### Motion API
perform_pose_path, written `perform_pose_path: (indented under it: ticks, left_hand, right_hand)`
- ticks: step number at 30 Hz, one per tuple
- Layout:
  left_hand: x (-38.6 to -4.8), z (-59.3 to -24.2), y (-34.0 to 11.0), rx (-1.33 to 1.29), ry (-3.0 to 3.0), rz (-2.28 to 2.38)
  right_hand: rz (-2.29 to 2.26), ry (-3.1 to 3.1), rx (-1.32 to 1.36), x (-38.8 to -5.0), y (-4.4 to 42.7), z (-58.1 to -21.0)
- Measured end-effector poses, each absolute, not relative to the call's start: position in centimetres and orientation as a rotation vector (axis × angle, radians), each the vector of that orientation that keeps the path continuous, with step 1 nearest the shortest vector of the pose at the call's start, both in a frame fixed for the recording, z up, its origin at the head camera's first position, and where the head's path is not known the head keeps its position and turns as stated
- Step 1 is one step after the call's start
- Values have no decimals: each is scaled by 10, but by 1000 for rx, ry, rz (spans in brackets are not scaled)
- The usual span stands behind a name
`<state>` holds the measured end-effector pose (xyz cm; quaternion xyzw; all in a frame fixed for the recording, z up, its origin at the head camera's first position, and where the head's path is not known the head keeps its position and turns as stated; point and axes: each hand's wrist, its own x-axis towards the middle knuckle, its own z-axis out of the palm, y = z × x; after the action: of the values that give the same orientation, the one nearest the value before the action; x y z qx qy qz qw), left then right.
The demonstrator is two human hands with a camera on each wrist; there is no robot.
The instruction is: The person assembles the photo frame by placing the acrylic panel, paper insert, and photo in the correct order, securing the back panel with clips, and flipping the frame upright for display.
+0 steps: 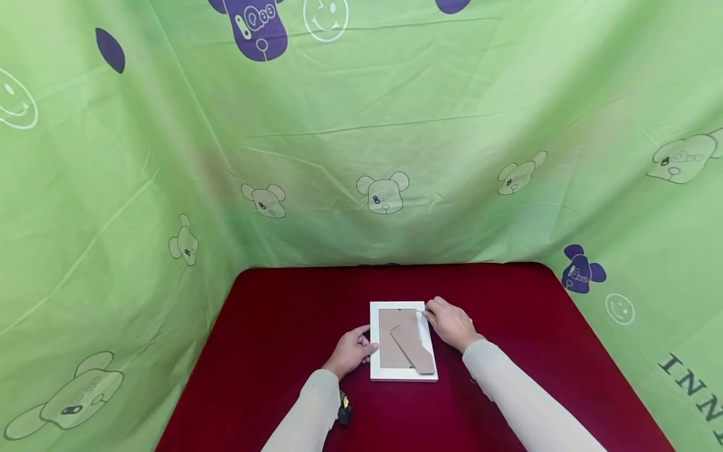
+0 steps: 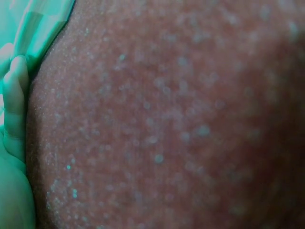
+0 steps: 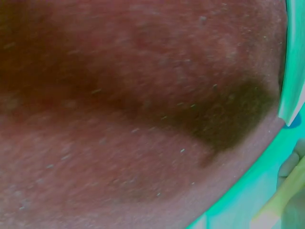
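A white picture frame [image 1: 395, 375] lies back side up on the dark red tabletop [image 1: 294, 326], between the two hands and, by its look, flat. The left hand [image 1: 350, 351] grips it at the left edge, thumb laid over the rim and the other fingers bent against the side, with hardly any gap between them beyond the rim's own thickness. The right hand [image 1: 454, 323] has its fingers bent in at the upper right corner, their tips touching it; whether they pinch something there or merely press, I cannot tell.

I'd expect the whole thing to be light and stiff, easy to steady with one hand at a side. The brown backing board [image 1: 390, 351] looks like thin pressed board, rigid but likely to chip or bend if prised from a single corner. The stand leg [image 1: 420, 361] slants across it, its wide end over the lower right of the rim (a tempting handle, though its hinge is probably the weakest part). Better to hold by the white rim, on opposite sides; its smooth finish may slip a little, and any pane facing the cloth would be fragile
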<state>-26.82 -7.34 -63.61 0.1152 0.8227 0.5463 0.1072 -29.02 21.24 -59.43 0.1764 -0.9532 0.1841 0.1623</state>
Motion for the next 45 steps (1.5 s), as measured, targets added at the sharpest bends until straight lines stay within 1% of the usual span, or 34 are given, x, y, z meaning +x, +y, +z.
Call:
perform_pose_path:
  ticks: [11,18,28,45]
  left_hand:
    - [-271,-640,-74,338,2440,1598]
    - [-271,-639,-74,323,2444,1586]
    - [-269,-638,-74,330,2439,1577]
    - [-270,-639,-74,334,2443,1585]
  right_hand:
    - [489,-2688,526,-277,229,-597]
    - [455,-2653,586,-270,235,-598]
    - [442,-2638,654,-254,234,-598]
    - [424,-2525,793,-239,231,-597]
